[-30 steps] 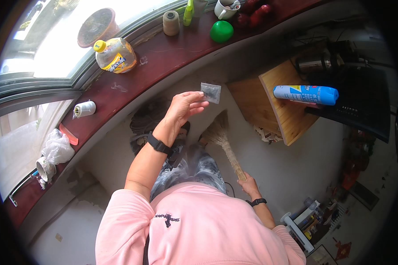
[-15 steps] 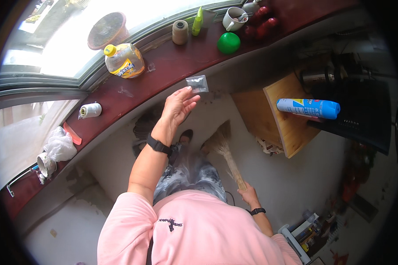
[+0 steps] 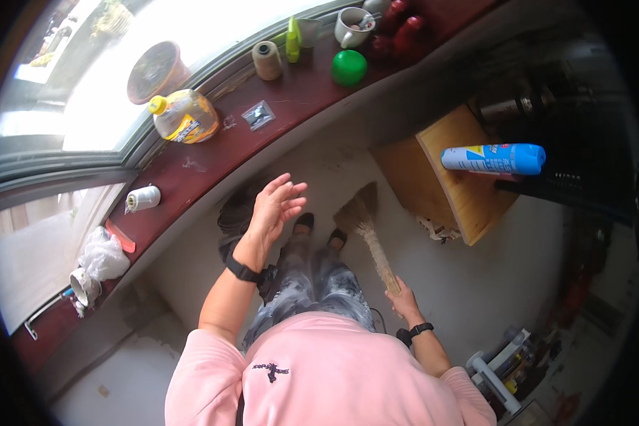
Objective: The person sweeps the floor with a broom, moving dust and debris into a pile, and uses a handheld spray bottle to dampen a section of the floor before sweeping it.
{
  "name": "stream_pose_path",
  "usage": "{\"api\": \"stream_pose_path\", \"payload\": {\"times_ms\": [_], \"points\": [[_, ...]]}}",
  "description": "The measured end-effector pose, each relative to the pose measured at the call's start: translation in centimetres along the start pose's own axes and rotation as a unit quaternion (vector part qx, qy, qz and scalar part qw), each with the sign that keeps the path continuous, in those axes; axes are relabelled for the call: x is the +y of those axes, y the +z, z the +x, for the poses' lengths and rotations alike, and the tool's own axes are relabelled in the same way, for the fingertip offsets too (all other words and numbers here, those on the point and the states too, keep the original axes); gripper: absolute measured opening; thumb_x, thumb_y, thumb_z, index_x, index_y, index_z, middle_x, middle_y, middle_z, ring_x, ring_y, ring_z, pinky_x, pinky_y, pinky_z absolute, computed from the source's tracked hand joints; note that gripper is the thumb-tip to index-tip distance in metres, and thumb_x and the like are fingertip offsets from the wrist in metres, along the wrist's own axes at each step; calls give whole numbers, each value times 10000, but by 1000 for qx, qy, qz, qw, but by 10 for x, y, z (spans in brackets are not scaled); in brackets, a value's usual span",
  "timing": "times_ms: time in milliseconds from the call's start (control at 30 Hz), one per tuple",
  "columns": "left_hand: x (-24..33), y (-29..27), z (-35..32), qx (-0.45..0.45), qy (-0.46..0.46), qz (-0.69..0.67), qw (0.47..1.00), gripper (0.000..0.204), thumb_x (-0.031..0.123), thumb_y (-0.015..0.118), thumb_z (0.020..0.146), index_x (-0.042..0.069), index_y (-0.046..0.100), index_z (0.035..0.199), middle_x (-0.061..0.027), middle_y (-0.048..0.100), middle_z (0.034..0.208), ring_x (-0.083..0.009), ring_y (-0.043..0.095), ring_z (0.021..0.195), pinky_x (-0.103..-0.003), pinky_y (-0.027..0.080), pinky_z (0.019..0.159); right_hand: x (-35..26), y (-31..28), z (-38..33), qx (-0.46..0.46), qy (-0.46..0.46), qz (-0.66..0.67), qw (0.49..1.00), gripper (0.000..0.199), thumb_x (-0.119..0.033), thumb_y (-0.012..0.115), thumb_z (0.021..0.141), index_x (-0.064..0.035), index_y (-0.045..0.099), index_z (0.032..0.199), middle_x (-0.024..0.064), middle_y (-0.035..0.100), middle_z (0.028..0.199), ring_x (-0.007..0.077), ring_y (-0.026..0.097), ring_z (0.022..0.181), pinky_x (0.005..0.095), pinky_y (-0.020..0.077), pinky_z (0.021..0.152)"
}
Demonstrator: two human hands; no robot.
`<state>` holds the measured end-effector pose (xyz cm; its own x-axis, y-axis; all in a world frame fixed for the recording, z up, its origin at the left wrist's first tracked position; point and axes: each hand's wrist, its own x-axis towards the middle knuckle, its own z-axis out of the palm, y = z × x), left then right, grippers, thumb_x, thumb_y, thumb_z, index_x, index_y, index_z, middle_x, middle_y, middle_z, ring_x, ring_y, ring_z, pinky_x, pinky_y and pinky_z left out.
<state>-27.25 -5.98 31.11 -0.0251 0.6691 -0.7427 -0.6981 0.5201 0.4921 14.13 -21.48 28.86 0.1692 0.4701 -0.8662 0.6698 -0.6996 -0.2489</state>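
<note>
A dark red windowsill (image 3: pixel 220 153) is shown along the upper left. The broom (image 3: pixel 368 231) is gripped aslant in the curled right hand (image 3: pixel 402 302). A yellow-capped bottle (image 3: pixel 186 117) is placed on the windowsill. The left hand (image 3: pixel 271 211) is held empty nearby, fingers loosely spread. A clear packet (image 3: pixel 258 115) is laid on the windowsill, right of the bottle; its contents are poorly resolved.

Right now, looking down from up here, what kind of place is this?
Probably a room in a home, though I can't be sure: the windowsill holds a mug and a spool of thread, and the person's right hand grips a broom.
</note>
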Motion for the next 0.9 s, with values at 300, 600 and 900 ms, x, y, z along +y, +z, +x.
{"api": "stream_pose_path", "payload": {"times_ms": [300, 600, 900], "points": [[-67, -44, -32, 44, -112, 54, 991, 289, 89, 527, 939, 38, 516, 1223, -129, 672, 963, -180, 678, 718, -262, 578, 607, -60, 7, 89, 30, -85, 0, 996, 662, -237, 628, 841, -141, 364, 1441, 184, 667, 898, 298, 649, 719, 394, 517, 687], [-84, -75, -42, 99, -124, 68, 985, 269, 109, 542, 942, 28, 521, 1198, -134, 671, 935, -187, 672, 711, -266, 571, 614, -181, -4, 219, 112, -142, 27, 983, 751, -206, 602, 798, -120, 276, 1469, 239, 583, 1206, 368, 622, 1005, 429, 524, 789], [-87, -99, -42, 142, -138, 51, 979, 239, 113, 538, 946, 37, 536, 1173, -123, 677, 918, -179, 673, 713, -269, 570, 615, -239, 6, 285, 94, -89, 344, 930, 532, -154, 614, 840, -10, 440, 1322, 172, 611, 961, 270, 648, 779, 380, 548, 535]]}}
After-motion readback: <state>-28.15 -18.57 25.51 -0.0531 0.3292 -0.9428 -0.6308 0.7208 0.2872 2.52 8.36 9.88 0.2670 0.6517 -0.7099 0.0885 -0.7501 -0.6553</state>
